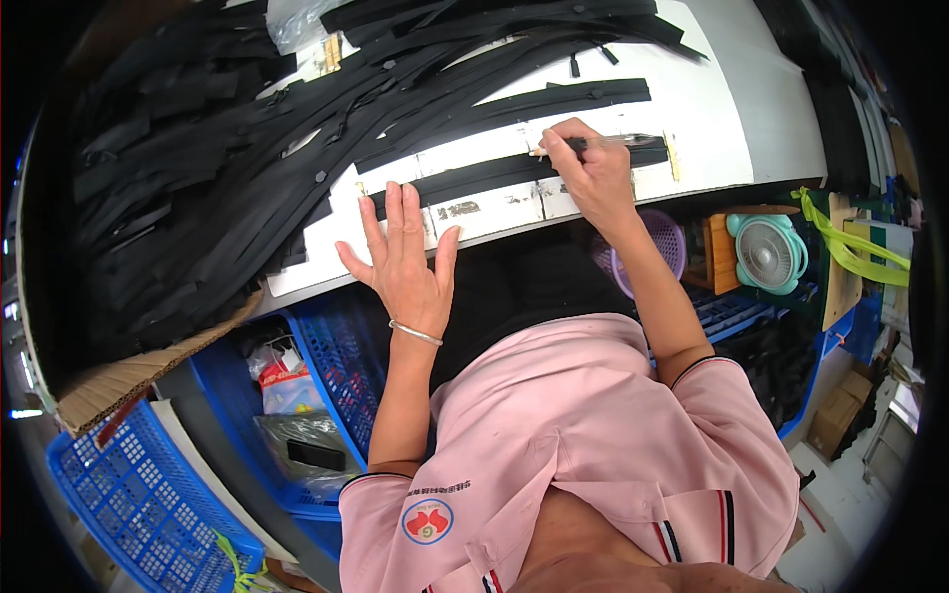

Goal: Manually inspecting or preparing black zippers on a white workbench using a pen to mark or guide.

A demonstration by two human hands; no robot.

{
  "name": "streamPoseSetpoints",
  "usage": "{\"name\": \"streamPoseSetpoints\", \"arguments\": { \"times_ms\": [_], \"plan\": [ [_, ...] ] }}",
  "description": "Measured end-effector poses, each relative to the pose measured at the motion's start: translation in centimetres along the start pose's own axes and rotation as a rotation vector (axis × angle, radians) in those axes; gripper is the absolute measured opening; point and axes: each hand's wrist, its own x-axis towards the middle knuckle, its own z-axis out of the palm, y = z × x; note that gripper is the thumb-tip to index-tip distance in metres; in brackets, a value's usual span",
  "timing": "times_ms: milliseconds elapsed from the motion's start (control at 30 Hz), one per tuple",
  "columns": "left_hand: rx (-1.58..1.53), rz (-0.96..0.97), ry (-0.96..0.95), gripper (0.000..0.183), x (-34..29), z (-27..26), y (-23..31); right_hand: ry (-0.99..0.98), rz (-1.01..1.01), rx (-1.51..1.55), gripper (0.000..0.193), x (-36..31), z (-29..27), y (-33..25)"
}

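A narrow black fabric strip (474, 180) lies lengthwise on a white board (494, 219) that bears dark marks and lines. My left hand (405, 252) is flat with fingers spread, its fingertips on the strip's left end. My right hand (599, 183) grips a slim pen (638, 140) with a pale tip, a dark body and a clear rear end. The pen slants low over the strip, its tip pointing left at the strip's upper edge; whether it touches cannot be made out. Just beyond lies another black strip (554, 102).
A big heap of black strips (168, 178) covers the left and far side of the table. Beneath the front edge are blue crates (213, 381), a purple basket (662, 247) and a small turquoise fan (769, 254). A blue basket (138, 494) stands lower left.
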Motion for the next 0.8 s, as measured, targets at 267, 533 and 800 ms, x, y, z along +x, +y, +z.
{"name": "streamPoseSetpoints", "arguments": {
  "times_ms": [267, 533, 800],
  "plan": [
    [-0.317, 0.147, 0.110, 0.056, 1.5, 0.8, 4.1, 0.014, -0.288, -0.240, 0.018, 0.1, 0.1, 0.6],
    [-0.393, 0.176, 0.214, 0.015, 4.8, 3.1, 7.1, 0.017, -0.100, 0.044, 0.005, -0.2, 0.1, 0.6],
    [-0.385, 0.132, 0.225, 0.011, 4.8, 3.6, 6.8, -0.079, -0.087, 0.014, 0.018, -0.2, 0.0, 1.2]
  ]
}}
